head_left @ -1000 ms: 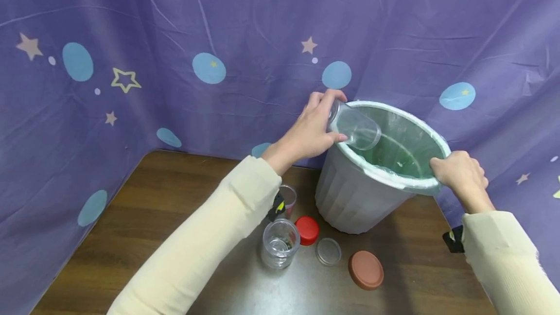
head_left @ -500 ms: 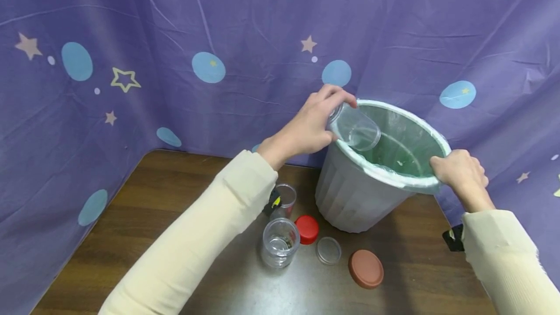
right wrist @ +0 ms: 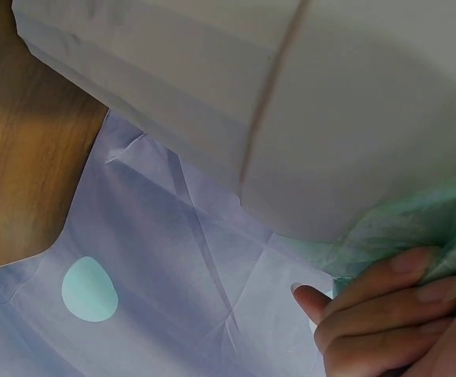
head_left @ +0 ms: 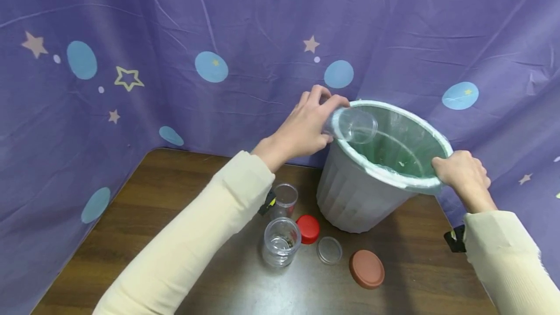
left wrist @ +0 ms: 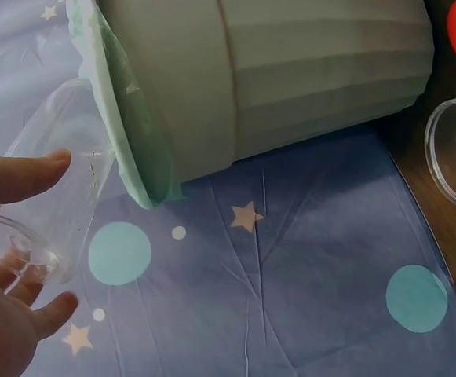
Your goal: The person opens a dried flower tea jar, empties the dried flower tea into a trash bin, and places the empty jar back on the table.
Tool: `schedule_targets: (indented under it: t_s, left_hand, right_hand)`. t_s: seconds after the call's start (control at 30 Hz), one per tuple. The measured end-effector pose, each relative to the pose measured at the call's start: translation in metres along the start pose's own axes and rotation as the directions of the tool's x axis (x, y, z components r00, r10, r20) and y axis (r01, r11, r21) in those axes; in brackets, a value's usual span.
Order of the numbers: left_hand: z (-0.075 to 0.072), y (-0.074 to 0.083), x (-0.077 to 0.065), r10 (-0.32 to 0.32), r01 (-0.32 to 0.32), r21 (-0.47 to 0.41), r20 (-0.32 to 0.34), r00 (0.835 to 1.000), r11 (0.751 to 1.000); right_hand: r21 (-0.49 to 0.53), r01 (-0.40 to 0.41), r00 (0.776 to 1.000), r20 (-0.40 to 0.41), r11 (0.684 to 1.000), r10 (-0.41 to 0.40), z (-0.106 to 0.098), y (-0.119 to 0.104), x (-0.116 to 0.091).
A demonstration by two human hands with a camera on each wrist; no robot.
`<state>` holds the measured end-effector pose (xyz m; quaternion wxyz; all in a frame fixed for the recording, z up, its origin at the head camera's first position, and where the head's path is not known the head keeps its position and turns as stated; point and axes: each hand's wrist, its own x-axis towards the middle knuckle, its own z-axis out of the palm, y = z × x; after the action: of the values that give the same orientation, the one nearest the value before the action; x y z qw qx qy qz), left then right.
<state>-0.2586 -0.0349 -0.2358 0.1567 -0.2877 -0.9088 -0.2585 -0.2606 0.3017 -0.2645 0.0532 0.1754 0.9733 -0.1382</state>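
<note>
My left hand (head_left: 299, 128) holds a clear plastic jar (head_left: 359, 126) by its base end, lying nearly on its side over the left rim of a grey trash bin (head_left: 350, 196). The jar's open mouth is inside the bin's opening. In the left wrist view, the thumb and fingers lie on opposite sides of the jar (left wrist: 74, 141), and small dark specks show on its wall. My right hand (head_left: 463, 174) grips the bin's right rim together with its green liner bag (right wrist: 416, 216). The bin leans toward me.
On the wooden table (head_left: 175, 188) stand a clear jar (head_left: 280, 252) with dark bits inside and another clear container (head_left: 285, 196). Beside them lie a red lid (head_left: 308, 229), a clear lid (head_left: 329, 250) and a brownish-red lid (head_left: 367, 269). A purple curtain (head_left: 262, 28) hangs behind.
The jar in my left hand has turned from mouth-down to nearly level, and its fingers have shifted on it. The left hand has drawn slightly left. My right hand keeps its hold.
</note>
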Motion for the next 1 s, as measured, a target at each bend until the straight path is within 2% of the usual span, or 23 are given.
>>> schedule_targets:
  t_s: [0.2,0.43,0.7,0.87,1.0]
  left_hand:
    - [0.001,-0.005,-0.003,-0.052,0.052,0.002,0.016,0.999,0.999]
    - [0.002,-0.006,-0.004,-0.116,0.113,0.052,0.062,0.991,0.992]
    - [0.002,-0.005,-0.006,-0.13,0.109,0.124,0.176,0.976,0.986]
    - [0.004,-0.004,-0.006,-0.173,0.156,0.104,0.185,0.967,0.982]
    - [0.012,-0.005,-0.008,-0.232,0.236,0.006,0.194,0.953,0.972]
  right_hand:
    - [-0.001,-0.004,1.0,-0.003,1.0,0.004,-0.001,0.0,0.0]
    - [-0.001,0.001,1.0,-0.005,1.0,-0.001,0.0,0.0,0.001]
    - [-0.003,-0.008,1.0,0.002,1.0,0.008,0.0,-0.002,0.001]
    - [-0.001,-0.008,1.0,0.0,1.0,0.008,0.0,-0.001,0.001]
    - [0.0,-0.013,1.0,0.001,1.0,0.013,0.0,-0.001,0.0]
